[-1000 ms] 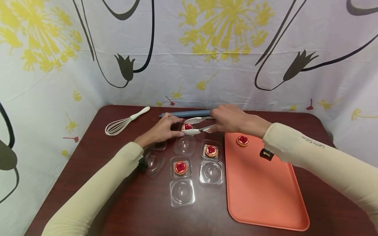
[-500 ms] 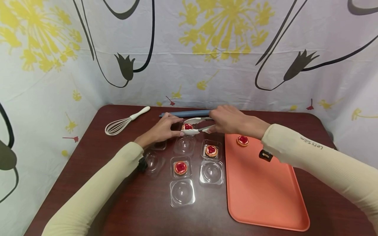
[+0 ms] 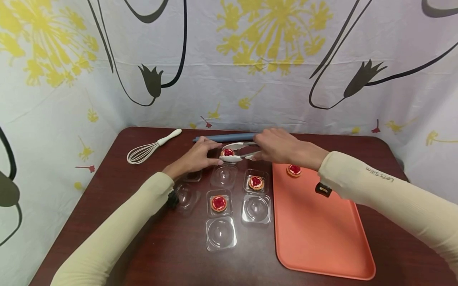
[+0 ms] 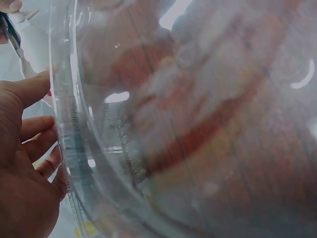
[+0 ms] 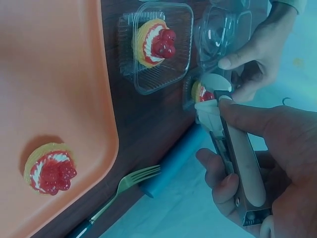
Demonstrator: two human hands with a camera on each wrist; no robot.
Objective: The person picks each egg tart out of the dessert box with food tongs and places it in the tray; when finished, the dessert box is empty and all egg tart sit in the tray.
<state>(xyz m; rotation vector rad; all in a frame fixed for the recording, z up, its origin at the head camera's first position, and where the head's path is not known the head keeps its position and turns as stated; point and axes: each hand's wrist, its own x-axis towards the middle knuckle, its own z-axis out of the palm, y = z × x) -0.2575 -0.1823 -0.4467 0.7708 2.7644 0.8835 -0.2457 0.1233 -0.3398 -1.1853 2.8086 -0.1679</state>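
Gripping white-tipped tongs (image 3: pixel 232 159) in the right hand (image 3: pixel 277 145), with tips parted on either side of a red-topped tart (image 3: pixel 228 153) in a clear container (image 5: pixel 187 100) near the tabletop's (image 3: pixel 168 254) far edge. Holding that container between thumb and fingers of the left hand (image 3: pixel 200 155). With a blue rod (image 3: pixel 229 138) along that edge, a white whisk (image 3: pixel 160 143) toward its left corner, an orange tray (image 3: pixel 322 234) bearing another tart (image 3: pixel 294 171) rightward.

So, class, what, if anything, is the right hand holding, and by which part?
The right hand holds the tongs by the handles, towards the joined end, away from the white tips.
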